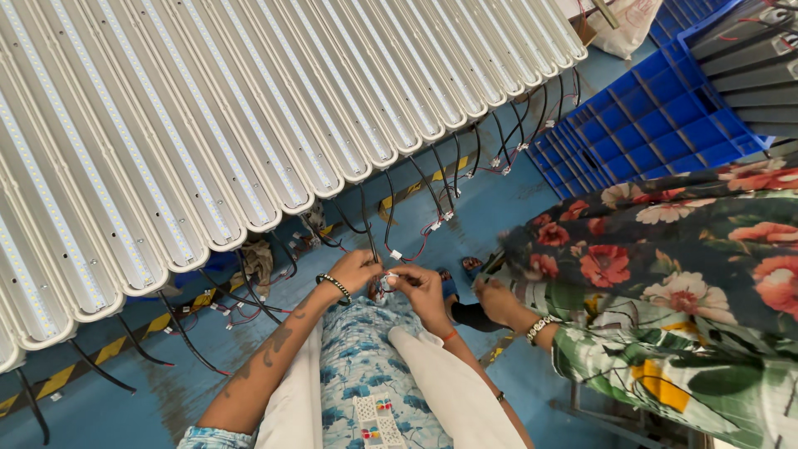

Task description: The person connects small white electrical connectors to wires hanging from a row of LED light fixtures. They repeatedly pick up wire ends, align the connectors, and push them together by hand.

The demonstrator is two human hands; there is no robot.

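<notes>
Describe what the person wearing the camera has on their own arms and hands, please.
The left hand has a dark beaded bracelet at its wrist, and dark tattoo markings run along that forearm. The right hand has a thin orange thread round its wrist. Both forearms are bare of sleeves.

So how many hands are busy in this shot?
3. The wearer's left hand and right hand pinch a white connector over the lap; a co-worker's hand sits just to their right. The co-worker's other hand may be hidden.
</notes>
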